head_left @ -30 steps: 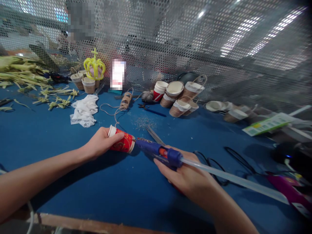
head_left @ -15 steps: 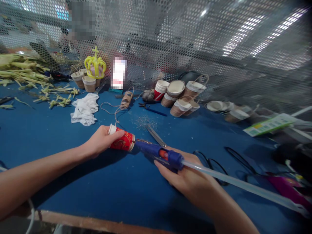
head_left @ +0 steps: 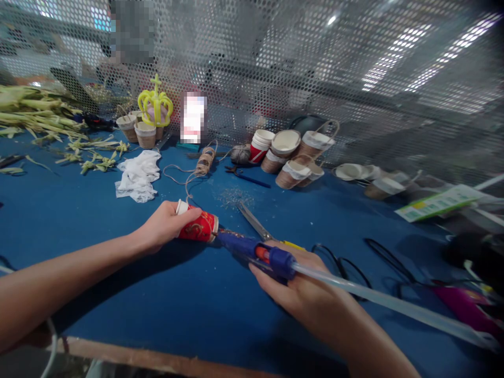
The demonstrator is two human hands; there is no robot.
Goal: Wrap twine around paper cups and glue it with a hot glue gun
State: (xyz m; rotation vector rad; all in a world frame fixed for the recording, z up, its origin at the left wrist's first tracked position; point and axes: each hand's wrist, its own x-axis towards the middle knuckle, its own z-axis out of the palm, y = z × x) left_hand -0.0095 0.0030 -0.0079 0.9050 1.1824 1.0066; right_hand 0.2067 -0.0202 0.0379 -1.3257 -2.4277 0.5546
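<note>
My left hand (head_left: 167, 223) is closed around a red paper cup (head_left: 200, 227) with a white rim, held on its side above the table. Its base faces right, and a strand of twine runs from the cup back to a small twine bundle (head_left: 205, 161). In my right hand (head_left: 303, 273) is a blue glue gun (head_left: 252, 250), with a long clear glue stick (head_left: 378, 299) sticking out of its rear. The nozzle meets the edge of the cup's base or sits very near it; I cannot tell which. Scissors (head_left: 255, 221) lie just beyond the gun.
Twine-wrapped cups (head_left: 291, 175) and stacked paper cups (head_left: 261, 146) stand at the back. White cloth (head_left: 137, 176), a yellow crown-shaped piece (head_left: 155, 107) and dried husks (head_left: 35, 113) lie to the left. Black cable (head_left: 342, 268) loops on the right. A perforated metal screen (head_left: 244, 68) closes off the back.
Hands, cup and glue gun hold nearly the same pose. The view has shifted slightly, and more of the scissors' yellow handle shows behind my right hand.
</note>
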